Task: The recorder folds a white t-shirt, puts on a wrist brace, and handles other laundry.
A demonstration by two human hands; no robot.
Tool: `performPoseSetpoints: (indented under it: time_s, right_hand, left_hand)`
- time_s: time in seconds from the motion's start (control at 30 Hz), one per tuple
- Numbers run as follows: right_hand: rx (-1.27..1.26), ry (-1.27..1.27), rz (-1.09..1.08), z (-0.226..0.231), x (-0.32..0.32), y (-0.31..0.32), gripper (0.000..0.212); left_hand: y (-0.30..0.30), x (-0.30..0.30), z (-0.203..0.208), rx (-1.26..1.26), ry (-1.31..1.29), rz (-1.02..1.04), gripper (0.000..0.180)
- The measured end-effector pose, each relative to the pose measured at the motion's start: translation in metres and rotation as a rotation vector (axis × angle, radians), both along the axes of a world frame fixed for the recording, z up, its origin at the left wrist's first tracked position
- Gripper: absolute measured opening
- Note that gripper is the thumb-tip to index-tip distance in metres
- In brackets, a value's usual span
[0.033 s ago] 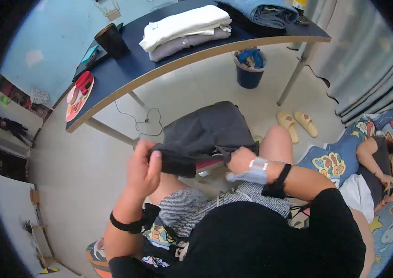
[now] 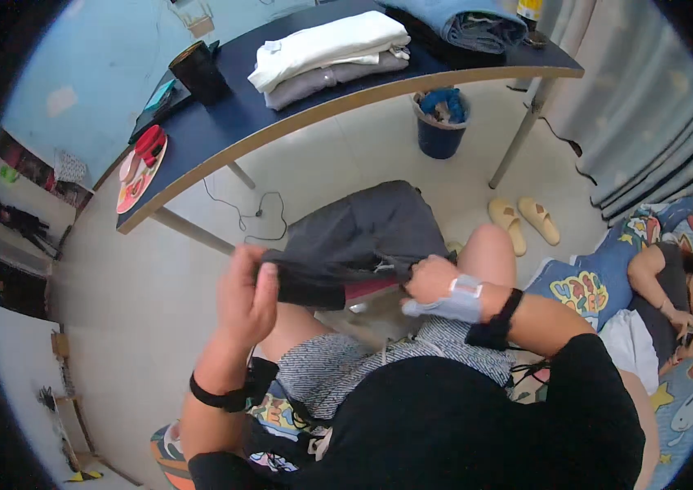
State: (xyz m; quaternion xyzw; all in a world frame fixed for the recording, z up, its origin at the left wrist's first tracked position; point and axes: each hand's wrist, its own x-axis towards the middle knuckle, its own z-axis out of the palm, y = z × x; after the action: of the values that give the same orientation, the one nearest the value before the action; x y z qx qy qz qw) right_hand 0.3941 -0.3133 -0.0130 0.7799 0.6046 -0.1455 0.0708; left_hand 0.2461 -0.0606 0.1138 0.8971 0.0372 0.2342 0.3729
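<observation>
A dark grey fabric bag (image 2: 375, 220), boxy and soft-sided, stands before my knees. My left hand (image 2: 247, 294) is closed on the left end of its near edge, thumb outward. At the right end of that edge, the fingers of my right hand (image 2: 432, 279) are curled round the dark fabric. Between my hands the edge is stretched, and a black panel (image 2: 311, 295) and a dark red strip (image 2: 367, 287) show beneath it. What lies inside the bag is hidden. Black straps circle both my wrists, and a clear plastic piece (image 2: 452, 306) covers part of the right one.
A dark blue table (image 2: 281, 122) stands ahead, with folded clothes (image 2: 334, 53), jeans (image 2: 477, 28) and a black cup (image 2: 198, 72). Beneath are a bin (image 2: 440, 135) and a cable (image 2: 260, 214). Slippers (image 2: 522, 220) lie right, near a person (image 2: 665, 294) lying on patterned bedding.
My left hand has shifted slightly left and down, with the bag's edge still in it. The fabric between my hands is pulled tauter. My right hand has barely moved.
</observation>
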Motion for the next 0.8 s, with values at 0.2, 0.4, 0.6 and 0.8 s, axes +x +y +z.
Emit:
performPoseSetpoints:
  time_s: [0.2, 0.4, 0.6, 0.8]
  right_hand:
    - [0.434, -0.067, -0.252, 0.102, 0.049, -0.070, 0.029]
    - [0.781, -0.011, -0.219, 0.198, 0.081, -0.096, 0.023]
    - [1.321, 0.506, -0.381, 0.273, 0.071, -0.103, 0.039]
    - [1.242, 0.640, -0.306, 0.320, 0.088, -0.081, 0.052]
  left_hand:
    - [0.023, 0.012, 0.049, -0.119, -0.134, -0.016, 0.009]
    - [0.017, 0.031, 0.126, -0.143, 0.042, -0.150, 0.033]
    - [0.035, 0.015, 0.195, -0.236, -0.357, -0.068, 0.015]
    - [0.038, 0.022, 0.225, -0.582, -0.233, 0.007, 0.003]
